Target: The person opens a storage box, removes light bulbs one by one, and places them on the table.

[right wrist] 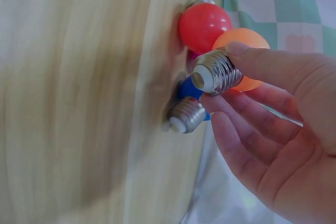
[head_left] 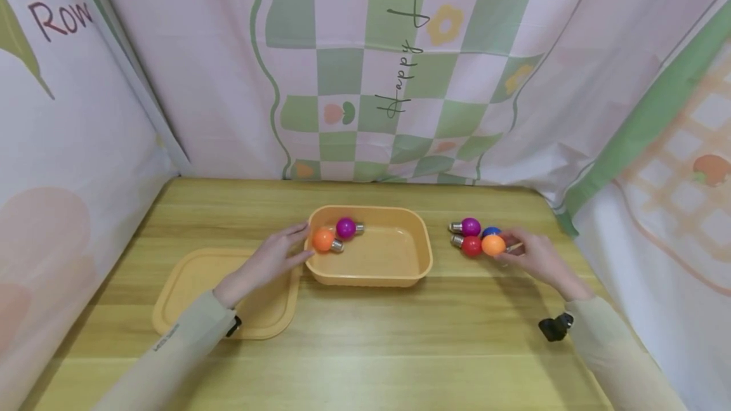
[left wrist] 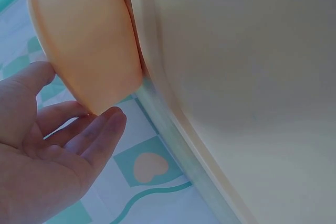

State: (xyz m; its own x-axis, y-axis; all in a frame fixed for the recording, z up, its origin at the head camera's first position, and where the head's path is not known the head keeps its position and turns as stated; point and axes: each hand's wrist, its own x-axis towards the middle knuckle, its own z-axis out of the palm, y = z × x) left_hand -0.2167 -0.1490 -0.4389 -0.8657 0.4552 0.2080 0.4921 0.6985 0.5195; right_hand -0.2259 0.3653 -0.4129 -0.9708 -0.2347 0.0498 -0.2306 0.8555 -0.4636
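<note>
My right hand (head_left: 537,259) pinches an orange light bulb (head_left: 493,245) by its metal screw base, over a small group of bulbs. In the right wrist view the thumb and fingertips grip the threaded base (right wrist: 220,72). Beside it lie a red bulb (head_left: 471,246), a purple bulb (head_left: 471,227) and a blue bulb (head_left: 491,232) partly hidden behind the orange one. My left hand (head_left: 268,262) rests with extended fingers against the left end of a yellow-orange plastic box (head_left: 371,281). Inside the box's left part lie another orange bulb (head_left: 323,240) and a purple bulb (head_left: 345,228).
A flat lid (head_left: 188,284) of matching colour lies left of the box, partly under the left forearm. The wooden table (head_left: 365,360) runs back to a patterned curtain (head_left: 394,68), with more cloth along both sides.
</note>
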